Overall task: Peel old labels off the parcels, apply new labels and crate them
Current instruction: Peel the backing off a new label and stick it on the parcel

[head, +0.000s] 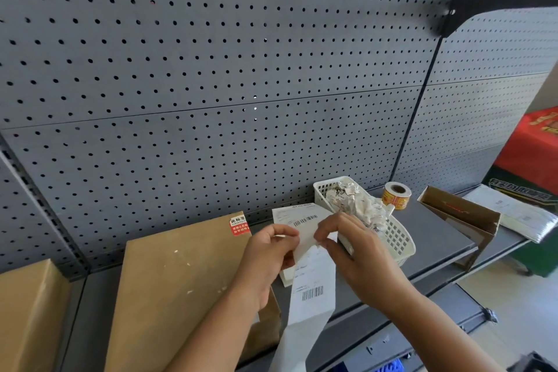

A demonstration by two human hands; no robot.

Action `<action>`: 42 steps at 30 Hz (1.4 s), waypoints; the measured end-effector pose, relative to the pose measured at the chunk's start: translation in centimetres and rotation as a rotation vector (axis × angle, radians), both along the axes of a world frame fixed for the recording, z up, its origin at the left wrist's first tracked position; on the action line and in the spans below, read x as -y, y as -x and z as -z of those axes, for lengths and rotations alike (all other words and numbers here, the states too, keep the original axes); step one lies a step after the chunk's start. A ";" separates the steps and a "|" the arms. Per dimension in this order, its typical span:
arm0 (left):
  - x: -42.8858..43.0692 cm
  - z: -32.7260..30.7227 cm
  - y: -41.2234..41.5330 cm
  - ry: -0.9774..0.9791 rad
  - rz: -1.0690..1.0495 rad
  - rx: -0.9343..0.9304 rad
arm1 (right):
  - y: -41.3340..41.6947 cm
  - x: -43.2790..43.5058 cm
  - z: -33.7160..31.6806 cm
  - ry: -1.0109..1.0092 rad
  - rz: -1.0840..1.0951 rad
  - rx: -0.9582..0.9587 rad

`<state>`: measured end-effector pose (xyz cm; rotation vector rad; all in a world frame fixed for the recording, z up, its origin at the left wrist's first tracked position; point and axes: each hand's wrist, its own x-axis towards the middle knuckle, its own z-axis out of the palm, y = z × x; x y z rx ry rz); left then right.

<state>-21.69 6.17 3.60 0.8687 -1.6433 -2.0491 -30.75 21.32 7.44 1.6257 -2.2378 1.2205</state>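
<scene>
My left hand [268,254] and my right hand [356,248] both pinch a white strip of barcode labels [312,287] in front of me. The strip's upper label stands up between my fingers and the rest hangs down past the shelf edge. A large brown cardboard parcel [181,275] lies on the grey shelf to the left, with a red and white sticker [239,225] at its far right corner. A second brown parcel [27,311] sits at the far left.
A white plastic basket [395,239] full of crumpled label scraps stands right of my hands. Behind it is a roll of yellow-red stickers [396,195]. An open brown carton [462,217] and a grey mailer bag [513,208] lie at the right. A pegboard wall [211,70] backs the shelf.
</scene>
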 end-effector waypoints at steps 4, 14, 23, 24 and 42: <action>-0.1 0.2 0.3 0.101 -0.015 0.052 | 0.0 -0.4 -1.1 0.076 0.018 0.038; 0.7 2.5 1.6 0.561 0.036 0.239 | -0.2 -0.9 -5.3 0.318 0.093 -0.028; 0.4 3.4 0.9 0.770 0.071 0.273 | -0.6 -1.2 -8.3 0.533 0.082 -0.112; 0.4 3.5 0.8 0.790 0.072 0.274 | -0.6 -1.2 -8.6 0.555 0.077 -0.126; 0.4 1.0 -1.1 0.999 0.101 0.402 | -1.1 -1.3 -10.7 0.603 0.048 -0.051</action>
